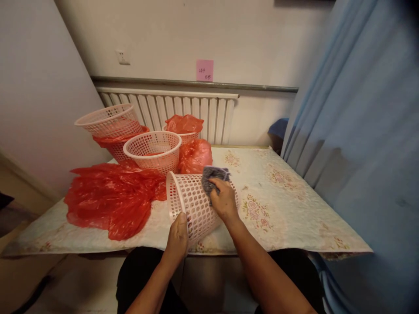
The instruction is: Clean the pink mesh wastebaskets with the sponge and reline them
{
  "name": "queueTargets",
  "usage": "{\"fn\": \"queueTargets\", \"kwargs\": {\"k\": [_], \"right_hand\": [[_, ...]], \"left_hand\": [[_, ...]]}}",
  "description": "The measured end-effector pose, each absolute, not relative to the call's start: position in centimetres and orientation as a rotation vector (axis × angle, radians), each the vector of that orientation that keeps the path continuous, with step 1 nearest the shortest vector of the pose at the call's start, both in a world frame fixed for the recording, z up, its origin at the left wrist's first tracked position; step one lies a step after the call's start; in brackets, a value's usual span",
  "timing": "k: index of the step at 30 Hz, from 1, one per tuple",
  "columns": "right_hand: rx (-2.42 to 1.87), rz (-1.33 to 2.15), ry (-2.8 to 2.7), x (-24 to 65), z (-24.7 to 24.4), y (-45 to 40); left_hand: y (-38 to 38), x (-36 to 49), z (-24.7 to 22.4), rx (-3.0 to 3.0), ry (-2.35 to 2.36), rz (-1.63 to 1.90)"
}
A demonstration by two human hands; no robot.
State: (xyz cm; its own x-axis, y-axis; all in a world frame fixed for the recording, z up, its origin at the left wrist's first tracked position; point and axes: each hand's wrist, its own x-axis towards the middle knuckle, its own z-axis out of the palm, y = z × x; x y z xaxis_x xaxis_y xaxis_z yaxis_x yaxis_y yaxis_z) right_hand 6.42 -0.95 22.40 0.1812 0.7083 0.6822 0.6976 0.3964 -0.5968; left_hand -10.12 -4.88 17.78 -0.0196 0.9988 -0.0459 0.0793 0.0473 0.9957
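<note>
A pale pink perforated plastic basket (pixel 199 200) lies tilted on its side near the table's front edge, its mouth turned left. My left hand (pixel 178 233) is closed on its rim, thumb outside; the other fingers are mostly hidden. A grey cloth (pixel 212 176) is pressed against the upper side wall of the basket, towards its base, under the fingers of my right hand (pixel 223 198). Left of the basket a crumpled red plastic bag (pixel 114 200) is spread on the table. Behind the bag stands another pink basket (pixel 153 155).
The table has a floral cover (pixel 288 213). At the back left, a basket (pixel 109 122) rests on a red-lined one. Further red bags (pixel 195 156) sit near the radiator (pixel 209 115). A blue curtain (pixel 356 109) hangs along the right side.
</note>
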Motion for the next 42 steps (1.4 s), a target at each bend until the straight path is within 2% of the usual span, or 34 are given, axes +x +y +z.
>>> {"fn": "queueTargets", "kwargs": {"k": [4,10,20,26,32,37,42], "right_hand": [[-1.104,0.033,-1.772,2.0,23.5,-3.8],[-1.140,-0.008,-1.760,-0.6,20.8,-7.5],[-1.169,-0.063,-1.770,-0.5,20.8,-6.6],[-1.239,-0.169,-1.744,4.8,18.1,-4.9],[-1.541,-0.258,-1.342,12.9,15.2,-2.3],[-1.490,-0.140,-1.306,10.7,18.2,-1.2],[-1.238,-0.002,-1.588,3.8,22.7,-2.0]], "left_hand": [[-3.9,-10.7,19.6,1.312,1.305,1.187],[-2.8,-11.9,21.7,1.528,1.330,1.214],[-4.8,-11.8,17.4,1.620,1.403,1.300],[-3.7,-12.0,17.0,1.409,1.356,1.270],[-3.5,-11.5,17.6,1.301,1.279,1.246],[-3.7,-10.7,18.0,1.272,1.255,1.233],[-3.7,-10.6,19.2,1.386,1.281,1.296]]}}
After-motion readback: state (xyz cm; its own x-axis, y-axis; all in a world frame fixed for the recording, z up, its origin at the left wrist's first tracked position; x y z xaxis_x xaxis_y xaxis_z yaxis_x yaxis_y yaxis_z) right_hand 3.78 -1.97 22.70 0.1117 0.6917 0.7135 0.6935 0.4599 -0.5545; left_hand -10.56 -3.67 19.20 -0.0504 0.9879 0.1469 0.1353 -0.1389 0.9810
